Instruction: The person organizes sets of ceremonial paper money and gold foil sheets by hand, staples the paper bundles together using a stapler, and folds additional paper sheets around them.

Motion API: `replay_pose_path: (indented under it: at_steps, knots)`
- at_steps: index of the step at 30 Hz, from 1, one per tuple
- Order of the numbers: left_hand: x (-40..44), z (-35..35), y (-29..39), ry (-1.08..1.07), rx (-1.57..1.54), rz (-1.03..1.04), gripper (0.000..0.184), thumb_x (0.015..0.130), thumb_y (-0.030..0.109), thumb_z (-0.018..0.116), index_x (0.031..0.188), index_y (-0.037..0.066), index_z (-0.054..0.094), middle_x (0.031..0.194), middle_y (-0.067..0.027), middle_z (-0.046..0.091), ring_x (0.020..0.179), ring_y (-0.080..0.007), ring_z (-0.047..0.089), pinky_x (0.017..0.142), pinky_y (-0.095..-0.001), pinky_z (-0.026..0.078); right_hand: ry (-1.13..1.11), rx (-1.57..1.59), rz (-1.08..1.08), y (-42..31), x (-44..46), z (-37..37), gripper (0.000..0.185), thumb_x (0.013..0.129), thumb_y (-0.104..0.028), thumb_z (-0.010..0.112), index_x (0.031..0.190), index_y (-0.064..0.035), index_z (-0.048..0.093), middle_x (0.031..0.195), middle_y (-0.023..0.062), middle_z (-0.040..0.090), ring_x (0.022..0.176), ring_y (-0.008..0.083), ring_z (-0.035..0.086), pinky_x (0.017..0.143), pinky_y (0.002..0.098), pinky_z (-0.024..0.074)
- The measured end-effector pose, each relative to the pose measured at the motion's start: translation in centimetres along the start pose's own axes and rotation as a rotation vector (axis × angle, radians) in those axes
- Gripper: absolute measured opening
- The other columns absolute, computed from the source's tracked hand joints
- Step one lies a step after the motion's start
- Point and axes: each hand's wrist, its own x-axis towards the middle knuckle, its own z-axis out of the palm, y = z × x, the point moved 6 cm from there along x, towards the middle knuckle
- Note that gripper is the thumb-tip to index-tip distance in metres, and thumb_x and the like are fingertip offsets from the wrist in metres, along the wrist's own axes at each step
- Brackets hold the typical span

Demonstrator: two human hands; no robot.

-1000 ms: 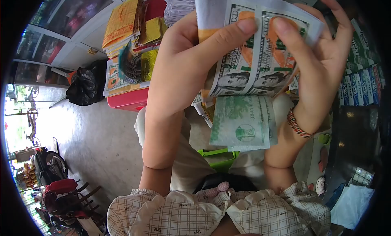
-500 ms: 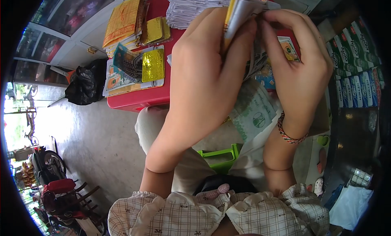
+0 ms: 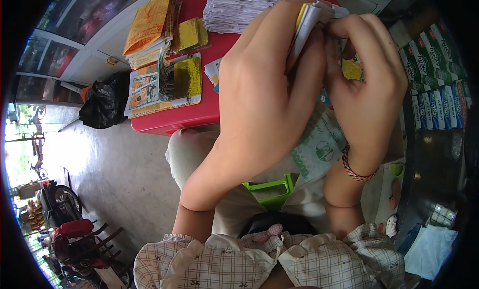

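1. The fingertips of the left hand [image 3: 259, 94] and right hand [image 3: 374, 89] are closed in on a folded paper bundle [image 3: 305, 27], white with a yellow edge, its upper end poking out between them. How each fingertip grips is hidden.
2. The bundle is up off the red table [image 3: 174, 120], in both hands. Judging by its bent layers, a fold is partly formed but not pressed flat; squaring and creasing seem left. Whether every layer is caught, I cannot tell.
3. Below the hands, a green-printed sheet [image 3: 319, 149] hangs over the lap; whether it belongs to the bundle is unclear.
4. At the table's near left corner, a gold pack [image 3: 188, 78] lies on banknote-print papers [image 3: 143, 89], one sheet curling up beside it. Behind are orange packets [image 3: 147, 27] and more gold packs [image 3: 187, 37].
5. Along the far edge, white papers [image 3: 239, 12] are piled high, close behind the left hand; that pile and the loose curled sheet limit room on that side. The hands themselves hide much of the table's right part.
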Motion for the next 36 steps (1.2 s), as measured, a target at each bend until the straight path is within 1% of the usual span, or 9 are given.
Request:
replay_pose_path:
  at_steps: [5,8,11,13,19,26,28,34,36]
  knots:
    - [0.2,0.3,-0.2,0.014,-0.008,0.02,0.019,0.075,-0.006,0.057,0.094,-0.002,0.06,0.075,-0.0131,0.058,0.062,-0.0289,0.056,0.055,-0.0345,0.044,0.019,-0.002,-0.061,-1.1,0.4,-0.4,0.017,0.072,0.009,0.063,0.085,0.0011,0.056,0.076,0.0068,0.054,0.061,0.0163,0.05,0.057,0.0256,0.0412]
    - [0.3,0.4,-0.4,0.022,-0.012,0.033,0.02,0.075,-0.006,0.057,0.094,-0.002,0.06,0.075,-0.013,0.058,0.062,-0.0287,0.056,0.055,-0.0344,0.044,-0.154,-0.062,-0.007,0.1,0.3,0.4,0.018,0.072,0.01,0.062,0.086,0.0012,0.056,0.076,0.0069,0.054,0.061,0.0154,0.05,0.058,0.0255,0.0417]
    - [0.4,0.1,-0.9,0.031,-0.016,0.045,0.02,0.075,-0.006,0.057,0.094,-0.002,0.06,0.075,-0.013,0.058,0.062,-0.0285,0.056,0.055,-0.0343,0.044,0.058,-0.065,-0.036,-0.2,-0.3,-0.3,0.018,0.073,0.01,0.062,0.088,0.0015,0.056,0.077,0.0072,0.054,0.063,0.0149,0.051,0.06,0.0253,0.0424]
    - [0.3,0.0,-0.8,0.038,-0.019,0.053,0.02,0.075,-0.007,0.057,0.094,-0.002,0.06,0.075,-0.0129,0.058,0.062,-0.0284,0.056,0.054,-0.0342,0.044,-0.225,-0.048,-0.036,0.2,0.6,-0.3,0.018,0.076,0.009,0.061,0.092,0.001,0.057,0.08,0.0055,0.057,0.065,0.012,0.053,0.063,0.0239,0.0438]
    - [0.4,-0.4,-0.7,0.063,-0.025,0.087,0.02,0.074,-0.007,0.057,0.094,-0.002,0.06,0.075,-0.0127,0.058,0.062,-0.0281,0.056,0.054,-0.034,0.044,-0.249,0.145,0.173,1.6,0.3,-0.7,0.015,0.085,0.003,0.061,0.1,0.0005,0.059,0.09,0.0019,0.061,0.078,0.0077,0.055,0.071,0.0211,0.045]
    - [1.0,-0.8,-1.2,0.083,-0.039,0.13,0.021,0.073,-0.008,0.057,0.093,-0.003,0.06,0.075,-0.0126,0.058,0.061,-0.0277,0.056,0.054,-0.0337,0.044,-0.194,0.272,-0.014,0.8,0.7,-1.0,0.017,0.084,0.002,0.063,0.101,0.001,0.059,0.093,0.003,0.062,0.083,0.008,0.055,0.073,0.02,0.0446]
    - [0.8,-1.1,-1.0,0.089,-0.043,0.141,0.021,0.073,-0.008,0.057,0.093,-0.003,0.06,0.075,-0.0125,0.058,0.061,-0.0276,0.056,0.054,-0.0337,0.044,-0.203,0.281,0.199,1.7,0.4,-0.9,0.017,0.084,0.003,0.064,0.1,0.0009,0.059,0.093,0.0035,0.062,0.084,0.0082,0.055,0.075,0.0204,0.0446]
    - [0.7,-1.0,-0.7,0.107,-0.053,0.173,0.021,0.073,-0.008,0.057,0.093,-0.003,0.06,0.075,-0.0124,0.058,0.061,-0.0273,0.056,0.054,-0.0334,0.044,-0.29,0.123,0.113,0.8,1.0,-1.0,0.018,0.083,0.004,0.064,0.1,0.001,0.059,0.092,0.0041,0.063,0.084,0.0082,0.055,0.076,0.0204,0.0441]
    - [1.0,-0.8,-1.1,0.114,-0.056,0.183,0.022,0.072,-0.009,0.057,0.093,-0.003,0.06,0.075,-0.0123,0.058,0.061,-0.0272,0.056,0.054,-0.0334,0.044,-0.226,0.23,0.173,1.2,0.5,-1.0,0.017,0.083,0.004,0.064,0.099,0.0011,0.06,0.092,0.0041,0.063,0.084,0.0081,0.055,0.076,0.0203,0.0441]
